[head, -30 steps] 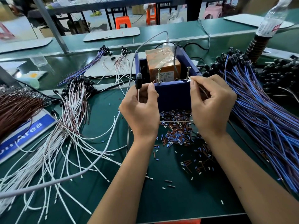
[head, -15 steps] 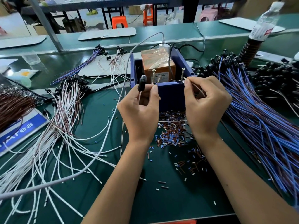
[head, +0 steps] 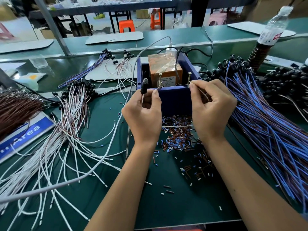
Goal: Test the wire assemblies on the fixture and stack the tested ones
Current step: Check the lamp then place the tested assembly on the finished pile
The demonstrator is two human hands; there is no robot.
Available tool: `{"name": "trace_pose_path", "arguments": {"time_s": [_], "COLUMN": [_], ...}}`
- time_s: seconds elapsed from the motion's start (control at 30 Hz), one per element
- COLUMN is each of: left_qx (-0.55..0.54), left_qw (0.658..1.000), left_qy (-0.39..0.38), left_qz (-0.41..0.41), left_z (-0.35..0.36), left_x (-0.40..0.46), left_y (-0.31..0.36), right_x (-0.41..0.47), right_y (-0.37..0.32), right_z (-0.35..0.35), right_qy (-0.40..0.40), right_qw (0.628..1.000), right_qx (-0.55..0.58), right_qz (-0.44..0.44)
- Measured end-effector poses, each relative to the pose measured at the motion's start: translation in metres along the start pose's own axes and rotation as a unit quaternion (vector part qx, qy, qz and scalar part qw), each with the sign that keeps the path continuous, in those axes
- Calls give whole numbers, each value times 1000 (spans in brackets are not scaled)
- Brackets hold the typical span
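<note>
The blue box fixture (head: 175, 100) stands at the table's middle, with an orange block (head: 164, 67) inside and two upright screws (head: 160, 80) on its front rim. My left hand (head: 143, 112) pinches a wire assembly whose black cap (head: 144, 85) sticks up beside the left screw. My right hand (head: 211, 105) pinches the thin wire end (head: 198, 90) at the right screw (head: 189, 79). A heap of white and brown assemblies (head: 66, 117) lies to the left. To the right spreads a big bundle of blue and purple assemblies (head: 266, 124).
Cut insulation bits (head: 180, 139) litter the green mat in front of the fixture. A grey cable (head: 93, 170) curves across the left. A water bottle (head: 273, 25) stands far right, a blue "Area" sign (head: 26, 134) at left, black capped parts (head: 286, 82) at right.
Both hands stay at the fixture's front rim with the same wire; the camera view has shifted slightly. The left hand's black cap sits a little nearer the left screw.
</note>
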State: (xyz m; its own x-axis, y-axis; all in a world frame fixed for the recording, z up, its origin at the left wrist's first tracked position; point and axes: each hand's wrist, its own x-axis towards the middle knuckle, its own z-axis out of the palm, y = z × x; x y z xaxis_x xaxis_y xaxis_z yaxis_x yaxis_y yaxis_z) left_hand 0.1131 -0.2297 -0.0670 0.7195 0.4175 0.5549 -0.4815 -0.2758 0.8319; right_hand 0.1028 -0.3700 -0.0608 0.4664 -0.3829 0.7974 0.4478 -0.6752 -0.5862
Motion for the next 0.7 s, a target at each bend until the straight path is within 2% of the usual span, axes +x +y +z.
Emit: {"name": "trace_pose_path", "arguments": {"time_s": [0.37, 0.57, 0.7], "left_qx": [6, 39, 64], "left_qw": [1000, 998, 995], "left_qy": [9, 18, -4], "left_qz": [12, 55, 80], "left_z": [2, 2, -2], "left_x": [2, 6, 13], "left_y": [-2, -2, -3], "right_x": [-1, 0, -1], "right_y": [0, 0, -1], "right_z": [0, 0, 0], "right_qy": [0, 1, -3], "right_qw": [1000, 1000, 1000], "right_qx": [-4, -10, -8], "right_qz": [-5, -6, -9]}}
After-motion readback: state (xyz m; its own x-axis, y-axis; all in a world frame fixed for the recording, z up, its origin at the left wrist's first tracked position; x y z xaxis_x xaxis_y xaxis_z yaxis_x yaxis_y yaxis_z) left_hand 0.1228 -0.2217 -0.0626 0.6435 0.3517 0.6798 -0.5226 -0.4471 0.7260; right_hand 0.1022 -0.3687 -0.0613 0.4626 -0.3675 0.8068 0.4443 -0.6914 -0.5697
